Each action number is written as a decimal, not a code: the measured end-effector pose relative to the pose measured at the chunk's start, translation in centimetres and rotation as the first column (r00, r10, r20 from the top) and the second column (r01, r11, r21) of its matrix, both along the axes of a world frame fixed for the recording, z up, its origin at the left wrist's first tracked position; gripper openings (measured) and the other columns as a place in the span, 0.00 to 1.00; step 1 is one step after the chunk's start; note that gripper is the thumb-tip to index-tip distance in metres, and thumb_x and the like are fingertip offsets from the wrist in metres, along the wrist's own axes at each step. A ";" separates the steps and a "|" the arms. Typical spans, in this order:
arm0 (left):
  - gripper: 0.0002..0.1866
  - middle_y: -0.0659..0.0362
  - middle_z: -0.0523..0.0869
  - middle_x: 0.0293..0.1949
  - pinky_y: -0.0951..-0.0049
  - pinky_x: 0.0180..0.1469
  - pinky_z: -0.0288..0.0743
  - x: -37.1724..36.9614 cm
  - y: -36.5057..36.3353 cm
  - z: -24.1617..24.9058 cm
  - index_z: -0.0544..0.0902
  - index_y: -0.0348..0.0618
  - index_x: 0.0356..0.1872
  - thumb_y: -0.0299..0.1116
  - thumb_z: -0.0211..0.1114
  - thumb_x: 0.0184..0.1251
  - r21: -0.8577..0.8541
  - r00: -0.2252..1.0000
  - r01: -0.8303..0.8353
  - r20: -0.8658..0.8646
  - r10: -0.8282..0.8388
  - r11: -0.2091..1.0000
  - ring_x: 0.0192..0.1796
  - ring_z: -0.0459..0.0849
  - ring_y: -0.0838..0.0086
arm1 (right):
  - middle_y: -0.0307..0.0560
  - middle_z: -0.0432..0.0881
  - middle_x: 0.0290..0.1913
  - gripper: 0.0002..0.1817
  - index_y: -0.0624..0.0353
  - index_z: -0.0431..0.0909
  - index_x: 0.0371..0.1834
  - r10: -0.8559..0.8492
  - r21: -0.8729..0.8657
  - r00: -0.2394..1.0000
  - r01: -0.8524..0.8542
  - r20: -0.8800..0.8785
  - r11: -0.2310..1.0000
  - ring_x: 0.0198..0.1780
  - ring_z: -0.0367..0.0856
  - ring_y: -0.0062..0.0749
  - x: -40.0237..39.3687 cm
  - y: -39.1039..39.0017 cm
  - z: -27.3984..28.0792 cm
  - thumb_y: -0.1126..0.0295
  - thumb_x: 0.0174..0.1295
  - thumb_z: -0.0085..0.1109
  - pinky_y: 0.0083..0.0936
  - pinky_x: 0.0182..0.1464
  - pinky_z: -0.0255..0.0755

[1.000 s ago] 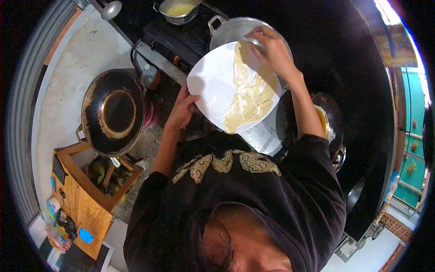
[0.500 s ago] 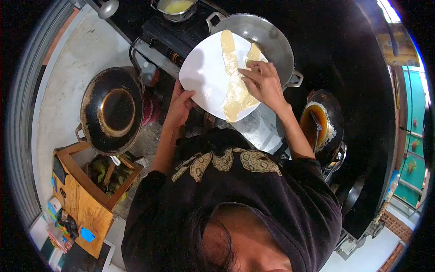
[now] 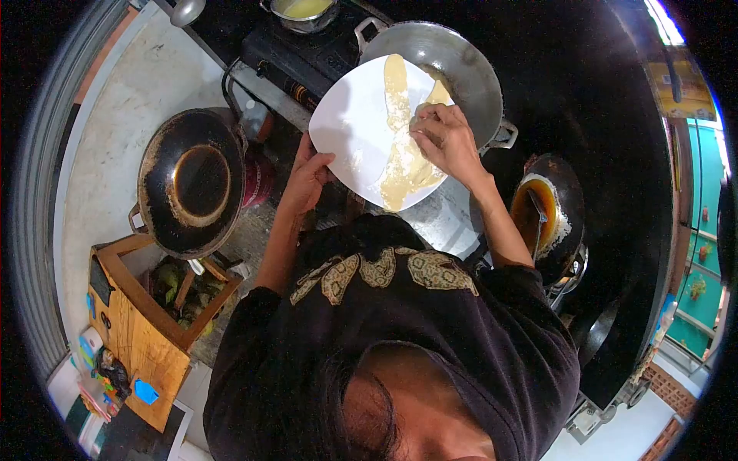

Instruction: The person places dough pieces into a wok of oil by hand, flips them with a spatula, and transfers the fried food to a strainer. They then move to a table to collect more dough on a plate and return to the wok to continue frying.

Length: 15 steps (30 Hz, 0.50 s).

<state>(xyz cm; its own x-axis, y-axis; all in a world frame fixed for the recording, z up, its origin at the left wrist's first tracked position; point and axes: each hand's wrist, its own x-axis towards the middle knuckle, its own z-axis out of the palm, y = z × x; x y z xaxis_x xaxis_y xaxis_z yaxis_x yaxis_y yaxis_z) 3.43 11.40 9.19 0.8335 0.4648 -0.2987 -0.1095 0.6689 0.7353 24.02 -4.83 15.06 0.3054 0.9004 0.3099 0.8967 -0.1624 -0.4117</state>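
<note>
My left hand [image 3: 309,178] grips the near left edge of a white plate [image 3: 346,115], thumb on top and fingers underneath. Pale yellow, flat strips of dough [image 3: 395,92], dusted with white flour, lie across its right half. Over that side is my right hand [image 3: 448,142], its thumb and fingers pinched together on a strip of dough, though the fingertips partly hide it. The plate is tilted and overlaps the near left part of a large metal wok [image 3: 478,81], which has a little liquid in its bottom.
A pot of yellow liquid [image 3: 306,9] sits on the black stove [image 3: 288,54]. On the right, a dark pan [image 3: 565,184] holds brown liquid and a utensil. A blackened wok [image 3: 157,180] stands at left, above a wooden table [image 3: 154,361]. A ladle [image 3: 187,11] lies at top left.
The plate and my left hand have shifted slightly right in view. My right fingers have drawn closer together over the dough.
</note>
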 end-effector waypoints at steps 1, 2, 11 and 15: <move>0.29 0.57 0.72 0.53 0.68 0.45 0.79 0.0 0.0 0.2 0.57 0.45 0.63 0.23 0.51 0.60 -0.001 1.000 -0.004 0.005 0.004 1.000 0.50 0.78 0.72 | 0.45 0.77 0.41 0.07 0.58 0.80 0.31 0.020 -0.001 1.000 -0.020 0.016 1.000 0.43 0.73 0.41 0.1 0.0 0.0 0.72 0.48 0.61 0.32 0.47 0.67; 0.29 0.57 0.72 0.53 0.68 0.45 0.79 0.0 0.0 0.2 0.57 0.45 0.63 0.23 0.51 0.60 0.007 1.000 0.001 -0.009 -0.001 1.000 0.50 0.78 0.72 | 0.46 0.77 0.41 0.06 0.58 0.79 0.31 0.039 -0.001 0.999 -0.039 0.032 0.999 0.43 0.73 0.41 0.2 0.0 0.0 0.73 0.49 0.61 0.33 0.47 0.67; 0.31 0.56 0.71 0.54 0.66 0.46 0.79 0.0 0.2 -0.6 0.55 0.46 0.66 0.23 0.51 0.60 -0.006 1.000 0.015 0.010 -0.015 1.000 0.50 0.78 0.71 | 0.49 0.78 0.38 0.07 0.61 0.77 0.34 0.109 -0.013 0.993 -0.108 0.045 0.994 0.39 0.75 0.42 -0.8 -0.9 0.8 0.73 0.52 0.58 0.33 0.46 0.68; 0.32 0.56 0.71 0.54 0.66 0.46 0.78 0.1 0.3 -0.8 0.54 0.46 0.66 0.23 0.51 0.60 0.002 1.000 0.022 0.006 -0.022 1.000 0.50 0.78 0.70 | 0.48 0.78 0.38 0.10 0.60 0.80 0.37 0.046 0.032 0.999 -0.047 0.024 0.998 0.39 0.75 0.42 -0.4 -1.1 0.4 0.73 0.50 0.60 0.32 0.45 0.70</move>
<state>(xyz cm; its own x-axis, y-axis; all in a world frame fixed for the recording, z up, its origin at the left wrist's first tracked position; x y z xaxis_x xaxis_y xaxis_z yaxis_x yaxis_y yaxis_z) 3.49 11.73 8.43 0.8452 0.4470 -0.2929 -0.0995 0.6701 0.7356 23.64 -5.97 15.49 0.2554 0.9027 0.3462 0.9125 -0.1067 -0.3949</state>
